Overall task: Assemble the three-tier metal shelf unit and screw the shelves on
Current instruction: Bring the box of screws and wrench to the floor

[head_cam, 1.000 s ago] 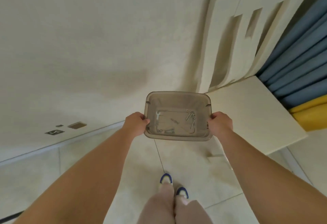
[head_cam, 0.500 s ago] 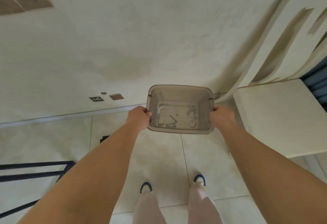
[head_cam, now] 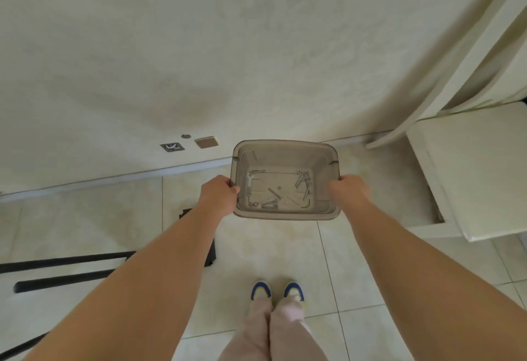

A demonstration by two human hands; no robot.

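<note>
Two hands, left hand (head_cam: pixel 218 194) and right hand (head_cam: pixel 348 192), are curled round the rims of a translucent bin (head_cam: pixel 286 151) holding screws (head_cam: pixel 303 179); black shelf rails (head_cam: pixel 65 260) lie on the floor at left, a white stool (head_cam: pixel 473 166) at right.

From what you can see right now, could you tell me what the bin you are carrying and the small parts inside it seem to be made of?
The bin looks like smoky, translucent plastic: the floor tone shows faintly through its smooth, rounded walls. The screws and the small flat wrench look like bare silvery metal, catching light; the exact alloy cannot be told.
</note>
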